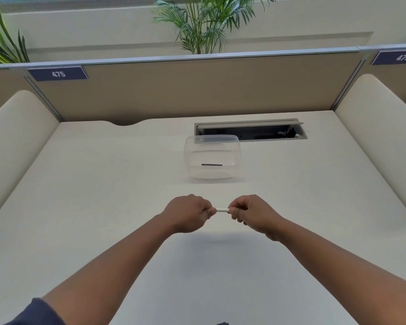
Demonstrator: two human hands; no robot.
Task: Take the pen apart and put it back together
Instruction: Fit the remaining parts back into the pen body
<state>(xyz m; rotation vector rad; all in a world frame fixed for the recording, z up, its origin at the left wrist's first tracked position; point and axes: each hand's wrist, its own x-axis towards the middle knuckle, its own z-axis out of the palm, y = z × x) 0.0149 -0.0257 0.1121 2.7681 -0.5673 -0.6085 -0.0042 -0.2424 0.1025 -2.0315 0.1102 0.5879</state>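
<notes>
A white pen lies level between my two fists, just above the desk. Only a short middle stretch of its barrel shows; both ends are hidden in my fingers. My left hand is shut on its left end and my right hand on its right end. Farther back stands a clear plastic container with a thin dark rod lying inside on its bottom.
The white desk is walled by a beige partition at the back and padded side panels left and right. An open cable hatch sits behind the container. Plants rise beyond the partition.
</notes>
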